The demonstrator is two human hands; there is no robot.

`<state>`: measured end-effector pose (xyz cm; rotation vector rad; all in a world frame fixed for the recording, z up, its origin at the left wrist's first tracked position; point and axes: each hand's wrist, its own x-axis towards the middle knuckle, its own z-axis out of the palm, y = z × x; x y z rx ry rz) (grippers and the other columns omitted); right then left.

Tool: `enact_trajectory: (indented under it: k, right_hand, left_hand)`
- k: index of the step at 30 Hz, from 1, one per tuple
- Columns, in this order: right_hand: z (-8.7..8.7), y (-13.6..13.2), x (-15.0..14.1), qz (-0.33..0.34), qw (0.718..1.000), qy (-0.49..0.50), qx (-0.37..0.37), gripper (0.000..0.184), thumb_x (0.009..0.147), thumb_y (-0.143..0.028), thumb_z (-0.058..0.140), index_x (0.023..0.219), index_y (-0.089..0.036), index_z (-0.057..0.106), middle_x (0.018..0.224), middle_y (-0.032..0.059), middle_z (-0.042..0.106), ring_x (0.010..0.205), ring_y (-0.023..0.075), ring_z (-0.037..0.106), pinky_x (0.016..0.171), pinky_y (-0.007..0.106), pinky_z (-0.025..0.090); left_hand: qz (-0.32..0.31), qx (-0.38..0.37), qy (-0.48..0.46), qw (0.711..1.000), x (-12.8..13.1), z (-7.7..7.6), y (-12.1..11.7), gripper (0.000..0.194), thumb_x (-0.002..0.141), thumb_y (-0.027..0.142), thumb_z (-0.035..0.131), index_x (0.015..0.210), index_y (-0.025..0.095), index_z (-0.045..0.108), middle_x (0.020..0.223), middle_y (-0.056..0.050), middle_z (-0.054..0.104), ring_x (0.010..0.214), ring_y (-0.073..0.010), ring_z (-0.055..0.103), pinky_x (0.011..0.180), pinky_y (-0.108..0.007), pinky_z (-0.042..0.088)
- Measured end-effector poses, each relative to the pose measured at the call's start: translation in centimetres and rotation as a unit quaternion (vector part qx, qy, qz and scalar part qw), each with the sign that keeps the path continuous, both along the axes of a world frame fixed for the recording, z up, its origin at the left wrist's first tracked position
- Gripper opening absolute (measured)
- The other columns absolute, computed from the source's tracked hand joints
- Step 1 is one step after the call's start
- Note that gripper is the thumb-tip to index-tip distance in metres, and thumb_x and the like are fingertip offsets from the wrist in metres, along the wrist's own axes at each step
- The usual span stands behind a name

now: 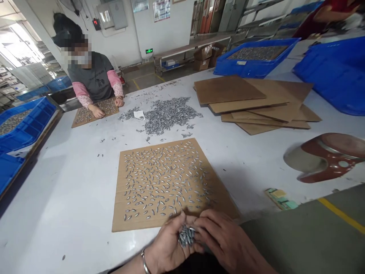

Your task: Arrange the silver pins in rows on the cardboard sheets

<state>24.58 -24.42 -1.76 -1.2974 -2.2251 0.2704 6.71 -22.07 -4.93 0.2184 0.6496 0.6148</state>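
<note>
My left hand (171,238), with a bracelet at its wrist, is cupped around a small heap of grey, spindle-shaped metal pieces (186,236). Bent over that heap, my right hand (221,236) has its fingers closed at the edge of it; what they pinch is hidden. Both hands are at the near edge of a brown cardboard sheet (117,213). Many of the same pieces lie spread apart over the sheet, thinner along its near edge. Beyond the sheet, a large loose pile of metal pieces (168,114) lies on the white table (71,182).
A co-worker (97,80) handles pieces on another sheet at the far left. Stacked cardboard sheets (230,91) lie at the back right, near blue bins (256,68). A reddish-brown stool (327,156) and a small green item (281,198) are along the right edge.
</note>
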Motion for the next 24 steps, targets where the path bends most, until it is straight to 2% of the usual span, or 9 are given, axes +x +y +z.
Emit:
enact_trajectory:
  k: [2,4,9,15,18,21,24]
  right_hand:
    - [0.5,0.2,0.1,0.008,1.000,0.011,-0.001,0.028,0.103,-0.015,0.043,0.107,-0.024,0.069,0.096,0.0023,0.073,0.088,0.0158,0.067,0.082,0.029,0.050]
    - [0.9,0.4,-0.1,0.029,0.999,0.018,-0.008,0.029,0.103,-0.015,0.043,0.109,-0.026,0.070,0.099,0.0019,0.075,0.093,0.0161,0.068,0.085,0.030,0.048]
    - [0.9,0.5,-0.9,0.046,0.998,0.015,-0.040,0.024,0.103,-0.018,0.049,0.107,-0.026,0.071,0.102,0.0023,0.076,0.093,0.0160,0.066,0.084,0.031,0.043]
    - [-0.1,0.5,-0.9,0.060,0.998,-0.002,-0.024,0.027,0.102,-0.013,0.044,0.106,-0.025,0.068,0.099,0.0023,0.074,0.091,0.0168,0.066,0.083,0.032,0.043]
    - [-1.2,0.3,-0.8,0.056,0.998,-0.023,-0.016,0.026,0.102,-0.013,0.041,0.100,-0.024,0.065,0.086,0.0016,0.070,0.079,0.0173,0.063,0.077,0.032,0.044]
    - [-2.2,0.2,-0.6,0.038,0.999,-0.024,-0.021,0.029,0.104,-0.015,0.037,0.088,-0.024,0.059,0.081,0.0015,0.067,0.074,0.0175,0.062,0.072,0.031,0.046]
    - [-2.3,0.2,0.0,-0.005,0.996,0.021,-0.091,0.028,0.107,-0.022,0.038,0.085,-0.024,0.055,0.079,0.0002,0.065,0.071,0.0154,0.063,0.067,0.027,0.048]
  left_hand:
    - [0.009,-0.037,-0.019,0.999,-0.1,0.4,0.3,0.049,0.086,0.052,0.080,0.102,0.006,0.074,0.090,-0.010,0.074,0.079,-0.0173,0.070,0.074,-0.029,0.056]
    - [0.020,-0.057,-0.052,0.997,-0.2,0.7,0.6,0.047,0.089,0.050,0.077,0.103,0.006,0.075,0.090,-0.008,0.074,0.080,-0.0160,0.069,0.078,-0.029,0.054]
    - [0.027,-0.052,-0.090,0.994,-0.3,0.8,0.8,0.046,0.091,0.049,0.076,0.109,0.007,0.075,0.092,-0.007,0.075,0.081,-0.0150,0.068,0.080,-0.026,0.050]
    - [-0.004,-0.052,-0.106,0.993,-0.1,1.1,0.5,0.051,0.090,0.052,0.076,0.108,0.004,0.074,0.086,-0.008,0.074,0.076,-0.0136,0.067,0.078,-0.025,0.050]
    - [-0.002,-0.067,-0.089,0.994,-0.1,0.8,0.3,0.047,0.090,0.051,0.075,0.102,0.005,0.075,0.085,-0.008,0.074,0.074,-0.0131,0.066,0.078,-0.026,0.051]
    - [-0.003,-0.077,-0.044,0.996,-0.1,0.5,0.1,0.043,0.085,0.049,0.081,0.095,0.008,0.075,0.083,-0.007,0.073,0.075,-0.0150,0.067,0.078,-0.030,0.054]
    - [-0.002,-0.030,0.023,0.999,-0.1,0.8,0.1,0.040,0.075,0.044,0.090,0.093,0.012,0.073,0.084,-0.006,0.074,0.071,-0.0170,0.068,0.065,-0.029,0.052]
